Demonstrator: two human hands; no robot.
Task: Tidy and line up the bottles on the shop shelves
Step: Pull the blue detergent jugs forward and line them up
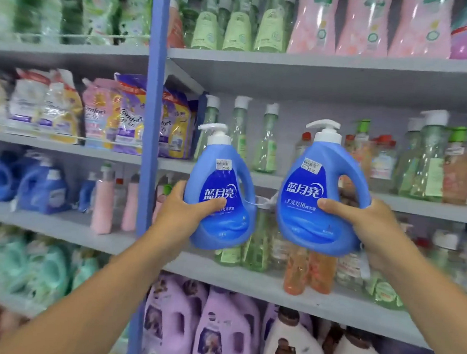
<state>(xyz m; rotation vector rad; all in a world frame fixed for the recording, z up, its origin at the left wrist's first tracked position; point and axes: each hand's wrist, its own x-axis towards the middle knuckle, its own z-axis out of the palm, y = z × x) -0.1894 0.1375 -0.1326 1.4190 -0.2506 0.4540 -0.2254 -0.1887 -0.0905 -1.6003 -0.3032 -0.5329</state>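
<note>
Both hands, left (188, 211) and right (364, 220), grip blue pump bottles (220, 204) before the blue post (150, 141); one-handed holds could slip.

Grey shelves (320, 71) are split by a blue upright (150, 141). Green btls (266, 140), refill pouches (102, 114), orange btls (308, 271) & lilac jugs (213, 333) are carried on them.

Left-side shelf goods (29, 12) — blurred
</note>
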